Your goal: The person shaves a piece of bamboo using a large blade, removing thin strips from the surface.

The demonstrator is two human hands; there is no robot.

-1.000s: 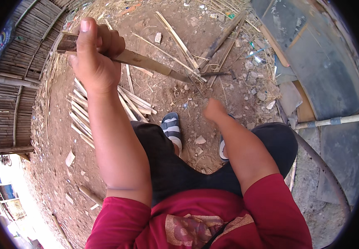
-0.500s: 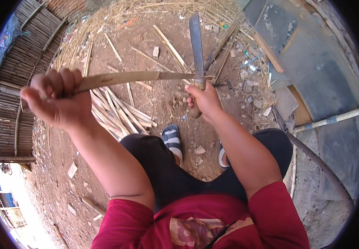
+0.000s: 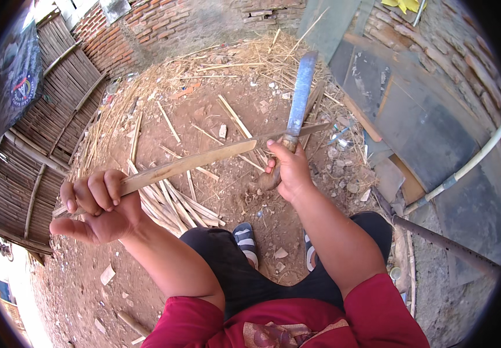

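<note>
A long flat bamboo strip [image 3: 189, 165] is gripped near its left end by my left hand [image 3: 102, 206], whose fingers curl over it. From there it slants up to the right, and a thinner, darker stretch of it crosses at the machete and pokes out beyond. The machete [image 3: 302, 93] points away from me, its blade upward in the picture. My right hand [image 3: 292, 174] is wrapped around its wooden handle. Strip and blade base cross just above my right thumb; whether the thumb presses on the strip, I cannot tell.
Cut bamboo strips [image 3: 175, 203] lie piled on the dirt below the held strip, with several loose ones farther off. Straw [image 3: 233, 55] lines the far brick wall [image 3: 163, 26]. Dark sheets [image 3: 430, 133] lean at the right; a bamboo wall [image 3: 59, 98] stands left.
The bamboo strip has gone from nearly level to slanting up rightward, and its far end now sticks out past the machete. Both grips stay the same. My view has tipped up toward the brick wall.
</note>
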